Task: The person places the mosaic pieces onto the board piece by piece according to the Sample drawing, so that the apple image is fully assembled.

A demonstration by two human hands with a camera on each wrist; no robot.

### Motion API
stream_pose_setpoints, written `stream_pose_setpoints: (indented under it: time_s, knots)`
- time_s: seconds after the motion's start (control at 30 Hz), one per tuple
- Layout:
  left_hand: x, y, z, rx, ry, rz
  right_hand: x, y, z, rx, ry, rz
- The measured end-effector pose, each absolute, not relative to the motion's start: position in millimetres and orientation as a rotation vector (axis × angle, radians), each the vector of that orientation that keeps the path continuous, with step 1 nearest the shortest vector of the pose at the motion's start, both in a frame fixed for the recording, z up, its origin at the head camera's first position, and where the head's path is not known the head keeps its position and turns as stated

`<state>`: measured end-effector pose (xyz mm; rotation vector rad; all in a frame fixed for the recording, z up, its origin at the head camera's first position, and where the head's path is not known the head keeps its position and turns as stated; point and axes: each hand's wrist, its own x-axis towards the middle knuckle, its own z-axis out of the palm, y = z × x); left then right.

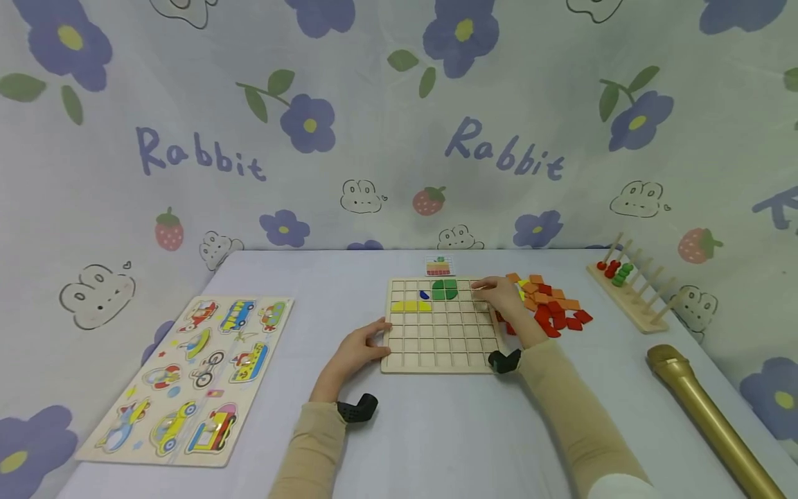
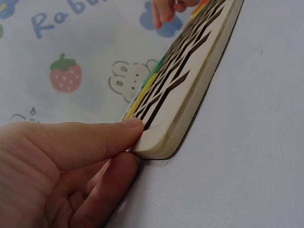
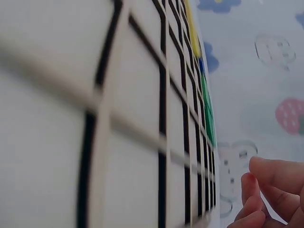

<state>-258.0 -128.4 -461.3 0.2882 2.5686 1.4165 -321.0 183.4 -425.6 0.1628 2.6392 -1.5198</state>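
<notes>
A wooden grid board (image 1: 441,367) lies on the white table in front of me. Its squares hold a row of yellow pieces (image 1: 411,306), a small blue piece (image 1: 424,295) and green pieces (image 1: 445,290) that form a round shape. My left hand (image 1: 360,350) pinches the board's left edge; in the left wrist view the thumb is on top and a finger (image 2: 111,190) underneath. Over the board's far right corner is my right hand (image 1: 501,296). Its fingers are loosely bent in the right wrist view, with no piece showing between the fingertips (image 3: 259,166).
Loose red and orange tiles (image 1: 555,313) lie in a heap right of the board. A small picture card (image 1: 439,266) sits behind it. At left is a vehicle puzzle board (image 1: 232,409); at right stand a bead-and-peg rack (image 1: 636,305) and a gold microphone (image 1: 704,409).
</notes>
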Motion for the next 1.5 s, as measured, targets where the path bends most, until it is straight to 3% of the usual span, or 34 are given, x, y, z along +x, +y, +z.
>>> stream_pose_setpoints:
  time_s: [0.27, 0.43, 1.0, 1.2, 1.37, 1.5]
  knots:
    - [-259, -130, -464, 0.285, 2.567, 1.417, -318, 234, -430, 0.435, 2.686, -1.49]
    - [-259, -129, -463, 0.276, 2.564, 1.422, -317, 250, -433, 0.461, 2.774, -1.303]
    - [-258, -128, -462, 0.28, 2.556, 1.44, -317, 247, -429, 0.486, 2.874, -0.92]
    - [-258, -128, -462, 0.273, 2.557, 1.437, -315, 238, -423, 0.347, 2.92, -1.114]
    - [-258, -129, -461, 0.278, 2.568, 1.425, -323, 219, -418, 0.177, 2.468, -1.593]
    - [-259, -128, -463, 0.286, 2.568, 1.425, -326, 193, -417, 0.112, 2.266, -1.636]
